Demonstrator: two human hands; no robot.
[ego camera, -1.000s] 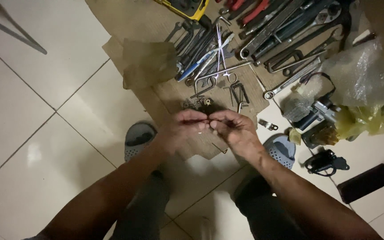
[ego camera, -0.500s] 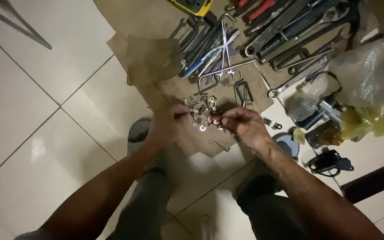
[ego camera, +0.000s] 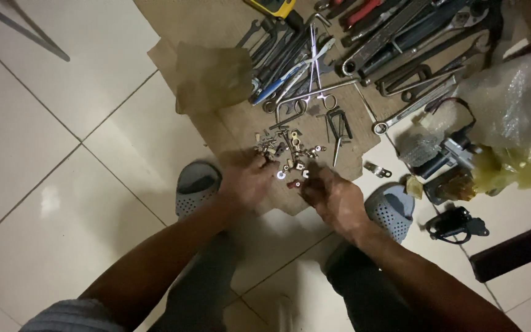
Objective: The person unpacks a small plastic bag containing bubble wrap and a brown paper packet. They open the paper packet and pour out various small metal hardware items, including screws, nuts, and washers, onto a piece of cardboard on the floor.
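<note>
Left hand (ego camera: 248, 180): palm down, fingers curled loosely, tips at the near edge of the small metal parts (ego camera: 287, 150); whether it pinches one cannot be told. Right hand (ego camera: 333, 195): at 4 o'clock from the parts, fingers bent down, grip unclear. Parts lie on cardboard (ego camera: 228, 129); wrenches (ego camera: 394, 37) at 1 o'clock.

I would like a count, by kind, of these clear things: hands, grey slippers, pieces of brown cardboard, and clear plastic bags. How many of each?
Hands: 2, the left hand and the right hand, both at the pile of small metal parts.
Grey slippers: 2.
Brown cardboard pieces: 2.
Clear plastic bags: 1.
Total: 7.
</note>
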